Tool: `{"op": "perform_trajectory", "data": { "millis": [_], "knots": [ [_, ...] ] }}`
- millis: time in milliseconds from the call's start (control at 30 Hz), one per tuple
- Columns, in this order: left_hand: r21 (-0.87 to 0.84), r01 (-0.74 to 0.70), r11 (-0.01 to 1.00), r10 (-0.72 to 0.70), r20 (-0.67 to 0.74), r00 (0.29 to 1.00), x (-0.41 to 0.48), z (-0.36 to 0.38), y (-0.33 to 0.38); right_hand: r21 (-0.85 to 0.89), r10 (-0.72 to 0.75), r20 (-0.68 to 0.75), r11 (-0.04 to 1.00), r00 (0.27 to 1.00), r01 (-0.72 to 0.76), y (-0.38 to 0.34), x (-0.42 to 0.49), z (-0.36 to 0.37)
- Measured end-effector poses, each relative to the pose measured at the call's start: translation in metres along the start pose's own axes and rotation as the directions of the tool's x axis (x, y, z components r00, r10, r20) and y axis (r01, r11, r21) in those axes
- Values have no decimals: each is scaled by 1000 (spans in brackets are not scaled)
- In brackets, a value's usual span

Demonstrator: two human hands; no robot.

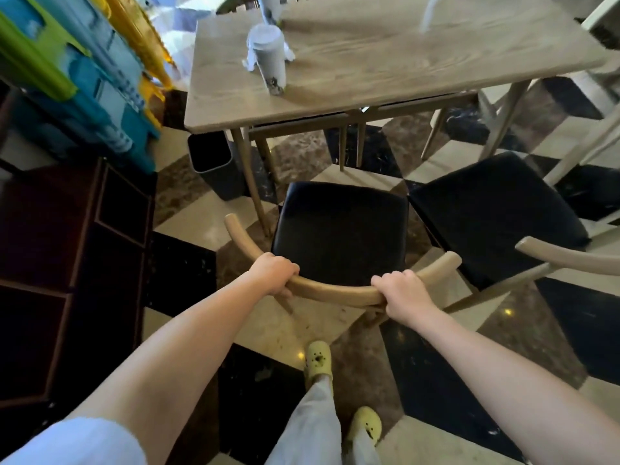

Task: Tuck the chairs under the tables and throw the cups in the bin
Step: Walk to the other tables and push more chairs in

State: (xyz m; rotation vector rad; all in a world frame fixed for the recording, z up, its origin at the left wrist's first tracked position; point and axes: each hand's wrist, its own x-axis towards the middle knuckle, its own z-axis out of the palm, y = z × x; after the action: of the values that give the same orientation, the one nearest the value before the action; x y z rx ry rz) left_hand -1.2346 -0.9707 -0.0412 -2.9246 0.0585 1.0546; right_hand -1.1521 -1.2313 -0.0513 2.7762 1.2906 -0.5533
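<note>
A chair (340,229) with a black seat and a curved wooden backrest stands in front of me, its seat just short of the wooden table (419,55). My left hand (275,271) grips the backrest's left part and my right hand (401,292) grips its right part. A second black-seated chair (493,213) stands to the right, also out from the table. A grey cup (268,58) stands on the table's left side with crumpled paper at its base. Another cup (270,6) shows partly at the table's far edge. A dark bin (218,166) sits on the floor by the table's left leg.
A dark wooden cabinet (67,263) stands at my left, with colourful plastic play equipment (77,72) behind it. White chair frames (597,78) crowd the right side. The floor is chequered marble, and my yellow slippers (318,360) are behind the chair.
</note>
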Motion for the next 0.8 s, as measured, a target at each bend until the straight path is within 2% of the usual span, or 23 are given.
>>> {"op": "perform_trajectory", "data": {
  "millis": [367, 567, 800],
  "knots": [
    [-162, 52, 986, -71, -117, 991, 66, -33, -61, 6, 74, -100, 997, 992, -74, 23, 103, -45],
    [-208, 55, 976, -87, -146, 985, 97, -51, -88, -40, 48, -94, 998, 994, -52, 39, 152, -68],
    [-186, 85, 979, -115, -156, 981, 129, -76, -112, -57, 1, -106, 998, 994, -7, 61, 200, -86]
  ]
}}
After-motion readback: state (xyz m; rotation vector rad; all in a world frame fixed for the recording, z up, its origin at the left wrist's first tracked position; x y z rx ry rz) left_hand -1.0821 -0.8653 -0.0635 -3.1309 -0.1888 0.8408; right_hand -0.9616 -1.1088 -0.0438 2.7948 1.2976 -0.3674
